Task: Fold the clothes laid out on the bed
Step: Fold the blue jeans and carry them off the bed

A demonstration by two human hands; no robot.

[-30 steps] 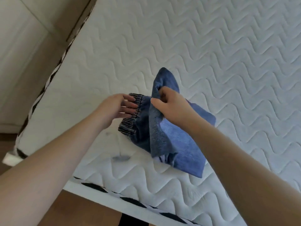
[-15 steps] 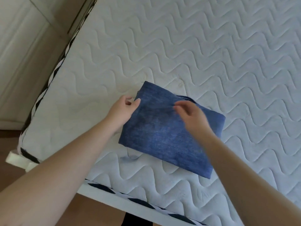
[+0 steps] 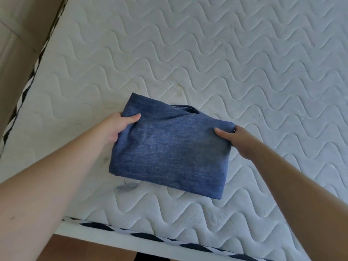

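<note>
Both hands, left hand [image 3: 117, 127] and right hand [image 3: 238, 140], gripping folded blue denim garment [image 3: 169, 149].

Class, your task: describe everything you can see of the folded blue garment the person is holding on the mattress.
The blue denim garment is folded into a compact, roughly rectangular bundle with a faded, mottled weave. An inner layer's edge peeks out at its far side. It lies near the front edge of the white quilted mattress. The left hand grips its left end, thumb on top; the right hand grips its right end likewise.
</note>
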